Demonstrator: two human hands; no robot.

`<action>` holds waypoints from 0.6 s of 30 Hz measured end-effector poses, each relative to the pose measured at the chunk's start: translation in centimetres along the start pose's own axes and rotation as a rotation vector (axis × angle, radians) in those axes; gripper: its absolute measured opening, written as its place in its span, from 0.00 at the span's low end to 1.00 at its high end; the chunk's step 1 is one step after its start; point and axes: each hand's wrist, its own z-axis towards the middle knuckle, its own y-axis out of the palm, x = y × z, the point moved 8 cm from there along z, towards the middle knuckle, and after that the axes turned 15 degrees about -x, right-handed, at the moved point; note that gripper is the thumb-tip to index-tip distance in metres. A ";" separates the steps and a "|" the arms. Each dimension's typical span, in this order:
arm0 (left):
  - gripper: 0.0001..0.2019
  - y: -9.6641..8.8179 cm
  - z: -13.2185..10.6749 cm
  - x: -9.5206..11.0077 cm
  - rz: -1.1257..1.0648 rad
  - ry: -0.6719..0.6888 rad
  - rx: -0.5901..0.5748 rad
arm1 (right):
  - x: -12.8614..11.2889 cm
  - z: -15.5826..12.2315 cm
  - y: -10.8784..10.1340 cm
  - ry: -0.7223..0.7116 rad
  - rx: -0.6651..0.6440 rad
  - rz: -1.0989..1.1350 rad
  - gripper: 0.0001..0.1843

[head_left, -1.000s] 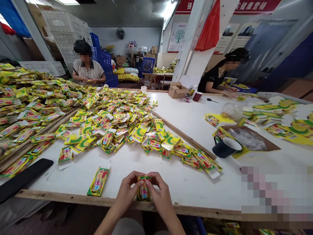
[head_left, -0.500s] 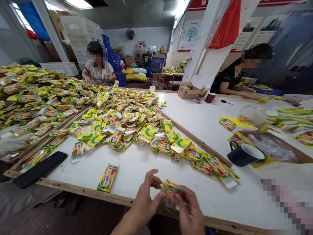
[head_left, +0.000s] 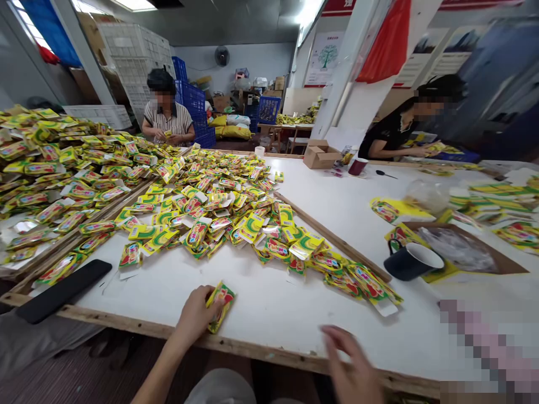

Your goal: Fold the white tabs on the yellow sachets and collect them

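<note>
My left hand (head_left: pixel 197 313) grips a small yellow and green printed carton (head_left: pixel 224 303) near the front edge of the table, thumb and fingers on its left side. The carton stands tilted, with its red and green printed face partly covered by the fingers. To the right, my right hand (head_left: pixel 351 365) is blurred by motion over the table's front edge. Its fingers are stretched out and apart, and nothing shows between them. A loose heap of similar cartons (head_left: pixel 252 224) spreads across the table beyond both hands, several with white end flaps standing out.
A black phone (head_left: pixel 65 290) lies at the left front edge. Wooden strips (head_left: pixel 337 238) border the heap. On the right are a dark mug (head_left: pixel 406 264), an open box with clear plastic bags (head_left: pixel 458 249) and flat printed cartons. Two co-workers sit across the table.
My left hand has moved left onto the carton that lay alone, now tilted and farther right. My right hand has moved right, away from it. The carton they both held is out of sight.
</note>
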 end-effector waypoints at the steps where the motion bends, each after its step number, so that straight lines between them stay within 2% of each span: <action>1: 0.11 1.0 0.1 1.3 -0.080 0.062 -0.024 | -1.2 1.0 2.9 -0.046 -0.083 0.064 0.13; 2: 0.12 1.8 0.1 2.5 -0.168 0.120 -0.046 | -2.2 1.9 5.8 -0.069 -0.163 0.130 0.12; 4: 0.15 3.4 -0.2 4.5 -0.376 0.223 -0.109 | -4.1 3.3 10.1 -0.106 -0.258 0.254 0.12; 6: 0.20 4.9 -0.7 5.7 -0.564 0.303 -0.168 | -5.2 4.0 12.5 -0.123 -0.313 0.357 0.14; 9: 0.21 6.6 -1.4 6.3 -0.691 0.363 -0.228 | -5.4 4.1 13.2 -0.136 -0.359 0.431 0.13; 12: 0.16 7.6 -1.2 6.3 -0.641 0.365 -0.295 | -4.9 3.9 12.5 -0.125 -0.408 0.433 0.13; 15: 0.11 7.8 -0.5 6.7 -0.568 0.377 -0.334 | -4.8 4.0 12.0 -0.132 -0.469 0.418 0.14; 18: 0.10 7.5 0.4 7.5 -0.540 0.405 -0.328 | -5.1 4.7 11.8 -0.149 -0.513 0.385 0.11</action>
